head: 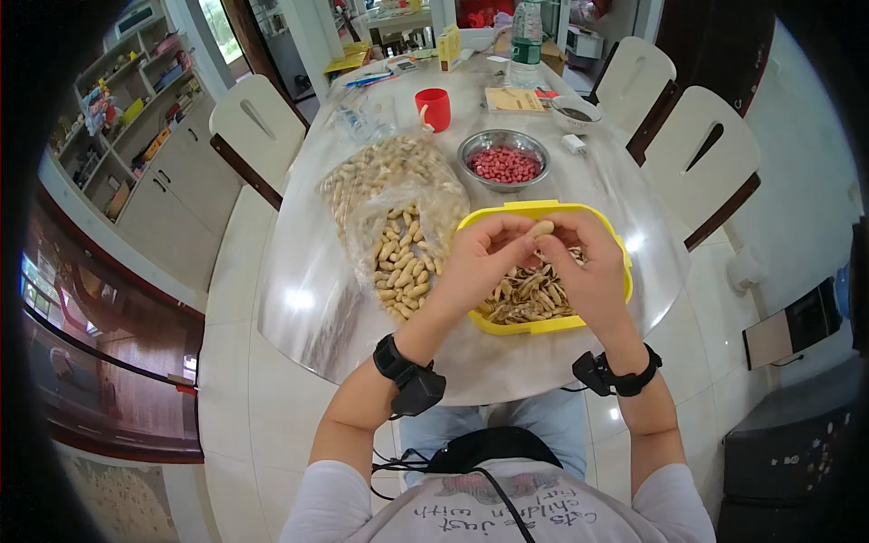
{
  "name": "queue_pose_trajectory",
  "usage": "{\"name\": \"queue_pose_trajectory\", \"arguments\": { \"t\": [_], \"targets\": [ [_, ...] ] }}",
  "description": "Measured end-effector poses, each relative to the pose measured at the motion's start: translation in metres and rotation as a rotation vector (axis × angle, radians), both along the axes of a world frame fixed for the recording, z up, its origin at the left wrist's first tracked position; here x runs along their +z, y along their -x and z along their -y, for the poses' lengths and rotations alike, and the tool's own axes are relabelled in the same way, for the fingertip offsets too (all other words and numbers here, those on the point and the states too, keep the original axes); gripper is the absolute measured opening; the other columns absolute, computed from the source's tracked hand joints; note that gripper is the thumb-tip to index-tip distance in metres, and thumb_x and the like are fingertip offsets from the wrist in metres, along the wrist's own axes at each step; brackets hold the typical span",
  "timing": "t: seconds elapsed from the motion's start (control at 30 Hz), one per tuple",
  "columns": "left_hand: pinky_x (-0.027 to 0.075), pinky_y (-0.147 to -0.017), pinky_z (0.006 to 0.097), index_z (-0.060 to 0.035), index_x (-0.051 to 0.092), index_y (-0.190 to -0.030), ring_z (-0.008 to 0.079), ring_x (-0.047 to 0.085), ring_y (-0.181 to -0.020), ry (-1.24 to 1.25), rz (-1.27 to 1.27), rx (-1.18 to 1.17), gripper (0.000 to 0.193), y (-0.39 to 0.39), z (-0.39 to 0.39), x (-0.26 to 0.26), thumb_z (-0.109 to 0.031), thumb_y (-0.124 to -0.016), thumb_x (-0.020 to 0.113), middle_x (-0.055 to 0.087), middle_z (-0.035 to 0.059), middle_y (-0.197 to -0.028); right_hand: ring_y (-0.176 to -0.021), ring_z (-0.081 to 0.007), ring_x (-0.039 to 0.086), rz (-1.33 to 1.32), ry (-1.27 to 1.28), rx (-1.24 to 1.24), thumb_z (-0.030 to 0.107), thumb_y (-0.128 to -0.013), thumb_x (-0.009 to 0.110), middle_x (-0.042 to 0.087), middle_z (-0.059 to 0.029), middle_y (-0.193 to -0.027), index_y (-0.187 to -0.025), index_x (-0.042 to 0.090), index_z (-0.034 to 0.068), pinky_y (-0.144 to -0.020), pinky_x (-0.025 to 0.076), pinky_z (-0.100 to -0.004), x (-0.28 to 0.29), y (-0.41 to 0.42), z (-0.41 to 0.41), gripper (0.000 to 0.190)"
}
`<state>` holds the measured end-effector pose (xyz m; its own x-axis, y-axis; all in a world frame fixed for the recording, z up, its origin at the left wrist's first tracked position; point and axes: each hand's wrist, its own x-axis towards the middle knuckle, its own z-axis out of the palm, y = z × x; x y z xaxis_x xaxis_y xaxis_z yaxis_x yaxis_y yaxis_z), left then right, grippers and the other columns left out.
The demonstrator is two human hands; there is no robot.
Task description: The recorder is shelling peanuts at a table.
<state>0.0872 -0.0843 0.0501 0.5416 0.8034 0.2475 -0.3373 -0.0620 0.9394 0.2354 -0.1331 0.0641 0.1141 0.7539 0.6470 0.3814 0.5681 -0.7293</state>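
Observation:
An unshelled peanut [541,229] is pinched between the fingertips of my left hand [485,254] and my right hand [587,261]. Both hands hover over a yellow plastic tub [506,328] that holds peanut shells [533,298]. To its left, a clear plastic bag [390,173] lies with its mouth towards me, and unshelled peanuts [406,268] show in the opening. Beyond the tub stands a steel bowl [468,167] of red-skinned peanut kernels [506,165]. My fingers partly hide the tub's far side.
On the glossy table [326,319] farther back are a red mug [438,108], a bowl of dark contents [576,114], a white charger plug [574,144], a booklet [516,100] and a large plastic bottle [526,44]. White chairs [703,146] line both sides.

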Motion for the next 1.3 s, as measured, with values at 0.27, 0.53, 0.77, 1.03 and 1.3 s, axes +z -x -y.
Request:
{"name": "queue_pose_trajectory", "arguments": {
  "t": [0.27,0.53,0.77,1.03,1.3],
  "targets": [
    [0.054,-0.077,0.0252,0.0031,0.06,-0.105,0.0117,0.063,-0.084,-0.015,-0.053,0.045,0.02,0.014,0.008,-0.007,-0.009,-0.089,0.058,0.064,0.0078,-0.097,-0.065,-0.0179,0.057,0.224,-0.052,-0.041,0.001,-0.073,0.064,0.054,-0.0081,-0.076,-0.083,0.056,0.0,-0.056,0.046,-0.0272,-0.004,0.008,-0.004,0.012],
    [0.052,-0.079,0.0253,0.0004,0.061,-0.105,0.0121,0.063,-0.086,0.28,-0.087,-0.107,0.027,0.02,0.008,-0.002,-0.023,-0.092,0.055,0.064,0.0069,-0.098,-0.064,-0.0278,0.054,0.548,-0.213,-0.078,0.001,-0.067,0.063,0.052,-0.0107,-0.074,-0.082,0.056,0.004,-0.056,0.044,-0.0353,-0.008,0.004,-0.007,0.017],
    [0.054,-0.081,0.0314,-0.0018,0.06,-0.103,0.019,0.065,-0.087,0.597,0.187,-0.212,0.024,0.025,-0.003,-0.011,-0.021,-0.089,0.058,0.065,0.0117,-0.098,-0.074,-0.0289,0.057,0.572,-0.21,-0.051,0.001,-0.071,0.063,0.057,-0.0103,-0.079,-0.087,0.06,0.004,-0.064,0.044,-0.037,-0.006,0.004,-0.012,0.017],
    [0.052,-0.086,0.036,-0.0025,0.057,-0.108,0.0239,0.064,-0.094,0.76,0.307,-0.294,0.027,0.018,-0.005,-0.021,-0.024,-0.091,0.055,0.063,0.0144,-0.104,-0.077,-0.0281,0.057,0.376,-0.044,-0.024,0.003,-0.074,0.062,0.058,-0.0096,-0.081,-0.085,0.06,0.003,-0.069,0.043,-0.0375,-0.008,0.004,-0.009,0.011],
    [0.05,-0.091,0.0388,-0.0024,0.05,-0.115,0.0261,0.062,-0.101,0.713,0.244,-0.275,0.033,0.017,-0.002,-0.016,-0.027,-0.094,0.051,0.06,0.0167,-0.109,-0.076,-0.028,0.056,0.599,-0.069,-0.076,0.004,-0.075,0.062,0.057,-0.0088,-0.079,-0.083,0.06,0.004,-0.069,0.043,-0.0375,-0.004,0.003,-0.008,0.008]
  ]
}}
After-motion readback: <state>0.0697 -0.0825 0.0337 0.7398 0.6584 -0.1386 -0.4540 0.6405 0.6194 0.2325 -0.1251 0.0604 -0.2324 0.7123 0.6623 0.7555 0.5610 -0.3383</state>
